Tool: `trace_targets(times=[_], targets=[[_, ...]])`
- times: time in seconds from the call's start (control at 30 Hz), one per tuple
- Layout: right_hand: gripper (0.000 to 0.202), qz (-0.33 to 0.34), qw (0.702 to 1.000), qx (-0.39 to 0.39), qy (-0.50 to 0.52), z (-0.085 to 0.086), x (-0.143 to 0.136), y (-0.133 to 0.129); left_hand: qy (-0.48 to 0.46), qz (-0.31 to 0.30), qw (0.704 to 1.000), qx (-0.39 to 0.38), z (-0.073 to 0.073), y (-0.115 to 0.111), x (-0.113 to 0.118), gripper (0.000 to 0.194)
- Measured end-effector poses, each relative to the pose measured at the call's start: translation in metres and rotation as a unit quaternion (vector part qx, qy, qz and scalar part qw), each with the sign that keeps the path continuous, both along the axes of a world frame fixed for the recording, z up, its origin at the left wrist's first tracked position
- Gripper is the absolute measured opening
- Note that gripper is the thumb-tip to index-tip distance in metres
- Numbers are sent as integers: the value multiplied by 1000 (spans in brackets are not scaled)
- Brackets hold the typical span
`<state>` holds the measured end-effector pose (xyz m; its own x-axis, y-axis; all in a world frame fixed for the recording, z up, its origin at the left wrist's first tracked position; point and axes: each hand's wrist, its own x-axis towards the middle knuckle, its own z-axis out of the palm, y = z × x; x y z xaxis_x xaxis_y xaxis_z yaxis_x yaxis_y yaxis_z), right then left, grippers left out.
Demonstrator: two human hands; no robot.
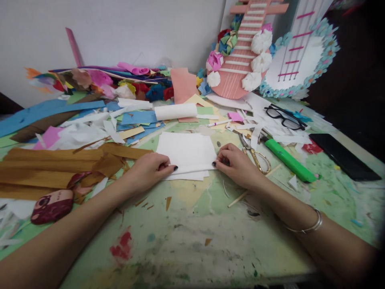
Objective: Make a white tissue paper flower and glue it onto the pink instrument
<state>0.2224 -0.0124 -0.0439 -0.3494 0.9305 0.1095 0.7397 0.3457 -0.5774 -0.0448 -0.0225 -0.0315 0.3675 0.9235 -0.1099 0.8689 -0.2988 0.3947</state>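
left hand [148, 170] is pinching the near left part of a white paper sheet [188, 146], thumb and forefinger closing on its narrow folded edge [195, 168]; right hand [236, 162] is pinching the right end of that same edge, thumb and forefinger together. the white paper sheet is lying between the hands on the paint-stained green tabletop [180, 228], more white paper [197, 176] showing from under its near side. a silver bangle [311, 226] is circling the right wrist. gold-handled scissors [255, 158] are resting just beyond the right hand, a green utility knife [290, 160] beside them; black-framed glasses [285, 117] and a black smartphone [344, 156] are lying farther right. a white paper roll [176, 111] is sitting beyond the sheet. brown crepe paper [45, 168] is spreading at left, a maroon case [52, 206] touching its near side.
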Motion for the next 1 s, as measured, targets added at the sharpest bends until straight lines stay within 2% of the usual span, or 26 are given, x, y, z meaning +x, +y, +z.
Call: trace_targets(times=[0.2,0.3,0.37,0.43,0.53,0.63,0.8,0.9,1.0], targets=[[8,-3,1000,13,-17,-2,1,1,18,3,1000,16,2,-1,2,35],[9,-6,999,26,-23,-3,1,1,9,27,999,18,4,-2,2,30],[10,-8,999,39,-25,-4,1,0,-8,35,998,46,2,-4,2,28],[11,-7,998,50,-25,-4,1,0,-30,-1,995,95,-1,-6,2,24],[10,-2,998,57,-27,-4,1,-1,-58,-118,976,174,-9,-9,1,15],[10,1,998,58,-31,-4,0,-3,-57,-199,950,233,-15,-10,1,25],[14,15,996,80,-34,-4,0,-5,-31,-235,936,260,-15,-11,3,32],[16,56,985,156,-50,-4,-2,-10,6,-246,932,265,-14,-12,4,35],[23,121,958,244,-90,-2,-10,-20,54,-253,929,267,-15,-12,5,38]])
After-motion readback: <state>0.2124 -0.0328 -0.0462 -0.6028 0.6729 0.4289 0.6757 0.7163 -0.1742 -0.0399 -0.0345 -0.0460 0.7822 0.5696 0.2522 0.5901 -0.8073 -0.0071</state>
